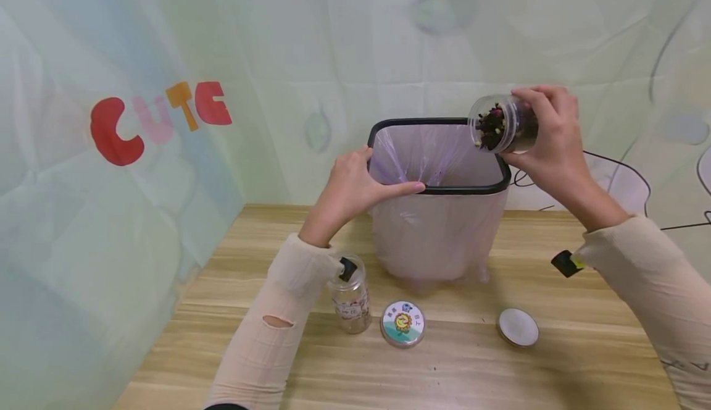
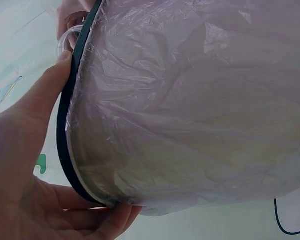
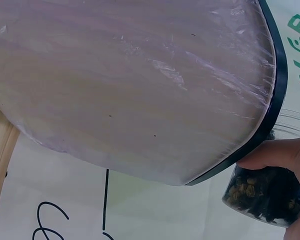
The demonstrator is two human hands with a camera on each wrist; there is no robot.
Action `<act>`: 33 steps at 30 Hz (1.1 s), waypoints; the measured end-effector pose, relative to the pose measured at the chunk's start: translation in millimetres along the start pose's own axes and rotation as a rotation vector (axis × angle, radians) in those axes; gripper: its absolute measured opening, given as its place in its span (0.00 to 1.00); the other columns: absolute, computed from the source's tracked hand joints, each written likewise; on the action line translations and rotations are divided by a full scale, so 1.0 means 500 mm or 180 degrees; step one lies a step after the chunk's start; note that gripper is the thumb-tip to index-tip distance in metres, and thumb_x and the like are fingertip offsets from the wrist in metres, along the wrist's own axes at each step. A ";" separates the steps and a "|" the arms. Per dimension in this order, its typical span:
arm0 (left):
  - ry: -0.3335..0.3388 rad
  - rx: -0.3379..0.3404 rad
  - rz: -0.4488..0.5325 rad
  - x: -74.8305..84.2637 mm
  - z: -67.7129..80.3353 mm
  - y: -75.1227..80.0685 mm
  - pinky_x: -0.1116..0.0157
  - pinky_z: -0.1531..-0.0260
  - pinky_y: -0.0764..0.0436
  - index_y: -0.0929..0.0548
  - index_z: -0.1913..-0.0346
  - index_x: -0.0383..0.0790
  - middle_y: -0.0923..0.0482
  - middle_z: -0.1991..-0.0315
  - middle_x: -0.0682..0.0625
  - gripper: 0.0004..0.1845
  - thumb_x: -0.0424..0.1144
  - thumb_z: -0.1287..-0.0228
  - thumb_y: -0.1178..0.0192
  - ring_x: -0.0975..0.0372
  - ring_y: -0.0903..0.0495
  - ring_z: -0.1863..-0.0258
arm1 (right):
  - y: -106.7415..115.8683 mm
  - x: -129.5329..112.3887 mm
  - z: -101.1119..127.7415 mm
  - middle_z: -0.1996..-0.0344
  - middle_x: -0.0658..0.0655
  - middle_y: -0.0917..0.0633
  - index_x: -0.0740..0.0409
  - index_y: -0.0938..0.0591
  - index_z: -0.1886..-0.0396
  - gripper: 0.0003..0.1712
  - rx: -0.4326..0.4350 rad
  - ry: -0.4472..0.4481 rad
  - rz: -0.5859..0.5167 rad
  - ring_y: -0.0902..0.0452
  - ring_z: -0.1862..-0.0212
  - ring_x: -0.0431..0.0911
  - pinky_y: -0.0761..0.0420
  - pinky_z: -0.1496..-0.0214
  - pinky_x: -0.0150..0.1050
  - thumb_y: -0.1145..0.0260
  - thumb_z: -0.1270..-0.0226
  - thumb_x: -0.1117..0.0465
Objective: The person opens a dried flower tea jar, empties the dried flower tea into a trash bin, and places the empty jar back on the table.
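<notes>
A trash bin (image 1: pixel 439 237) with a black rim and a thin purplish plastic liner stands on the table. My left hand (image 1: pixel 355 178) grips the rim at its near left corner, thumb along the front edge; in the left wrist view its fingers (image 2: pixel 92 217) curl at the rim. My right hand (image 1: pixel 555 132) holds a clear jar (image 1: pixel 502 124) tipped sideways at the bin's right rim, its mouth facing left. Dark dried flower tea with yellowish and pinkish bits is inside the jar. The right wrist view shows the jar's base (image 3: pixel 265 200) beyond the rim.
A second clear jar (image 1: pixel 352 305) with a label stands beside my left forearm, partly hidden by the sleeve. Near it lies a round lid (image 1: pixel 402 323) with a cartoon flower; a plain pale lid (image 1: pixel 518 327) lies farther right. Printed cloth (image 1: pixel 311 76) hangs behind the wooden table (image 1: pixel 444 373).
</notes>
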State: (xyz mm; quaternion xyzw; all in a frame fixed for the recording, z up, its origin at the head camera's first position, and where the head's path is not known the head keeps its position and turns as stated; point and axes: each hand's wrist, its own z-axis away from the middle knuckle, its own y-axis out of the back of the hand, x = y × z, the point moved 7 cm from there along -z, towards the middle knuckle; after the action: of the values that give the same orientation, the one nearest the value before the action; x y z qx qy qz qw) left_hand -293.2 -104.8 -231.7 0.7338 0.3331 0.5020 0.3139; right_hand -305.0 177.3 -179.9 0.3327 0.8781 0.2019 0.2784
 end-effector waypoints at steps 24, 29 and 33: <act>0.0021 0.0015 -0.0053 -0.004 0.000 0.004 0.54 0.40 0.26 0.31 0.30 0.30 0.27 0.35 0.37 0.62 0.75 0.61 0.29 0.49 0.29 0.36 | -0.010 -0.009 -0.005 0.37 0.68 0.33 0.62 0.27 0.34 0.50 -0.0017 0.0262 0.0079 0.44 0.33 0.61 0.32 0.36 0.58 0.23 0.63 0.84; 0.0008 0.0034 -0.0052 -0.004 0.001 0.006 0.54 0.40 0.26 0.31 0.30 0.30 0.27 0.36 0.37 0.62 0.75 0.60 0.30 0.49 0.29 0.36 | -0.011 -0.011 -0.006 0.36 0.67 0.34 0.61 0.28 0.34 0.50 -0.0047 0.0249 0.0108 0.45 0.32 0.60 0.32 0.36 0.60 0.23 0.62 0.83; 0.0013 0.0032 -0.0060 -0.004 0.001 0.007 0.54 0.40 0.26 0.32 0.30 0.30 0.28 0.35 0.37 0.63 0.75 0.61 0.30 0.49 0.29 0.35 | -0.011 -0.012 -0.008 0.36 0.67 0.34 0.61 0.28 0.34 0.50 -0.0066 0.0244 0.0104 0.46 0.32 0.60 0.32 0.36 0.60 0.24 0.62 0.84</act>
State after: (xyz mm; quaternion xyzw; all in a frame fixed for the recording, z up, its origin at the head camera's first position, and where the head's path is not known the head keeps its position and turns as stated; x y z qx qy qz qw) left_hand -292.6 -108.3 -230.2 0.7312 0.3432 0.4989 0.3141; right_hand -306.3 168.8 -177.9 0.3361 0.8805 0.2281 0.2446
